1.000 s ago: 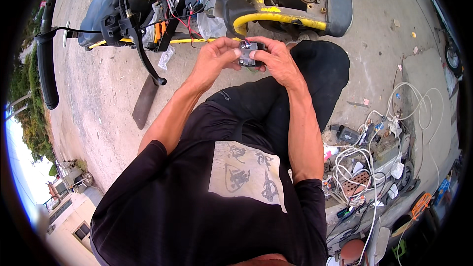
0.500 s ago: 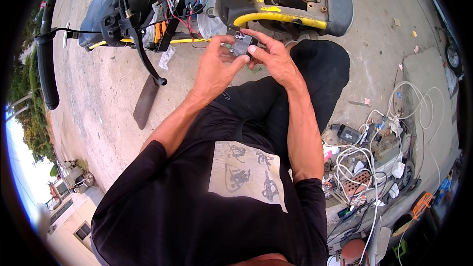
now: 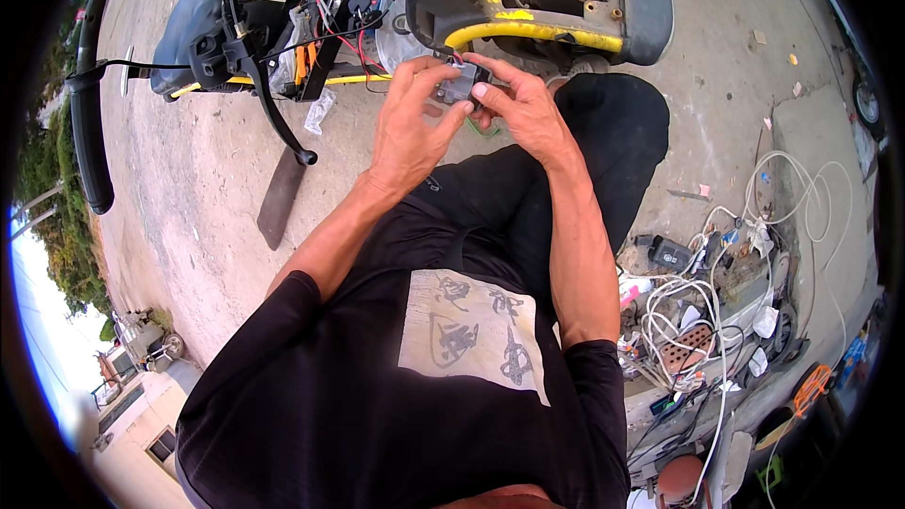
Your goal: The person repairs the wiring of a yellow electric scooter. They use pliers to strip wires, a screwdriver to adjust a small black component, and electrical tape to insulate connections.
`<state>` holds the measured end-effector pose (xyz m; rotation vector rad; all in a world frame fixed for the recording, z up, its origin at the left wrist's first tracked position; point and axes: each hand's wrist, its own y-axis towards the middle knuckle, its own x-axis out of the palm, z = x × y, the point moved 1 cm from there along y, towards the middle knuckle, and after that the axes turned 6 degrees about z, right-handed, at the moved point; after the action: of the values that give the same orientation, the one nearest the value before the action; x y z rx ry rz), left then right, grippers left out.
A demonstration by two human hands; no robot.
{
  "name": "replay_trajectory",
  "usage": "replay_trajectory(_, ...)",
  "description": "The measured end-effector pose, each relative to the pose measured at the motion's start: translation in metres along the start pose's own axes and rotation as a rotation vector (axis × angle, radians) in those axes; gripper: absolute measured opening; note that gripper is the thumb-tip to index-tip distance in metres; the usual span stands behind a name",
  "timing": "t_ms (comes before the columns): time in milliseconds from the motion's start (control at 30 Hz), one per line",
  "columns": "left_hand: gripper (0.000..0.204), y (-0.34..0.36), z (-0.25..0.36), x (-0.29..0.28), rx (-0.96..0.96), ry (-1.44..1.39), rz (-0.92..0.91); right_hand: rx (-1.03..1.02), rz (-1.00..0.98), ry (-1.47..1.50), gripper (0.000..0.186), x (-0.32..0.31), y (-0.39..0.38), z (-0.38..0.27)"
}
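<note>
Both hands grip a small boxy part with a clear-looking cover and dark body [image 3: 459, 88]; its exact kind I cannot make out. My left hand [image 3: 415, 118] has its thumb at the near edge and its fingers bent over the left side. On the other side, my right hand [image 3: 521, 111] presses its thumb on the top, fingers wrapped behind. Red wires [image 3: 456, 58] show at the part's far end. Just beyond the hands is the yellow frame tube [image 3: 537, 31] of a vehicle. A green wire [image 3: 485, 129] shows below the fingers.
At upper left are a handlebar with a black grip [image 3: 90, 141], a lever [image 3: 273, 113] and an open bay of wires and orange-handled tools [image 3: 306, 61]. A dark flat strip [image 3: 281, 198] lies on the concrete. White cable coils [image 3: 674, 297] and clutter fill the right side.
My left fingers have shifted further over the part, covering more of its left side. The right hand stays almost in place, its thumb still on top.
</note>
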<state>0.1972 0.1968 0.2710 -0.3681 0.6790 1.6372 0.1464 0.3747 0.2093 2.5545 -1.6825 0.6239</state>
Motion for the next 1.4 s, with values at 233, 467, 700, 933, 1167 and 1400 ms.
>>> replay_trajectory(233,0.039,0.004,-0.001,-0.001,-0.021,0.048,-0.065,-0.04,-0.002,0.023,0.047,0.001,0.001,0.003)
replay_trajectory(467,0.033,0.006,-0.012,-0.004,-0.116,-0.005,-0.113,-0.035,-0.015,0.015,0.046,0.002,0.0,0.004)
replay_trajectory(700,0.035,0.0,-0.015,-0.003,-0.051,-0.056,-0.091,-0.009,-0.018,-0.022,0.046,0.001,0.001,0.006)
replay_trajectory(933,0.04,-0.006,-0.021,0.001,-0.036,-0.097,-0.135,0.068,0.082,-0.003,0.042,0.004,0.0,0.006)
replay_trajectory(1167,0.04,-0.019,-0.025,0.018,-0.304,-0.534,0.042,0.067,0.178,-0.185,0.036,0.012,-0.001,-0.008)
replay_trajectory(1400,0.033,-0.008,-0.047,0.017,-0.508,-0.37,-0.125,-0.01,0.119,-0.338,0.039,0.008,0.003,0.017)
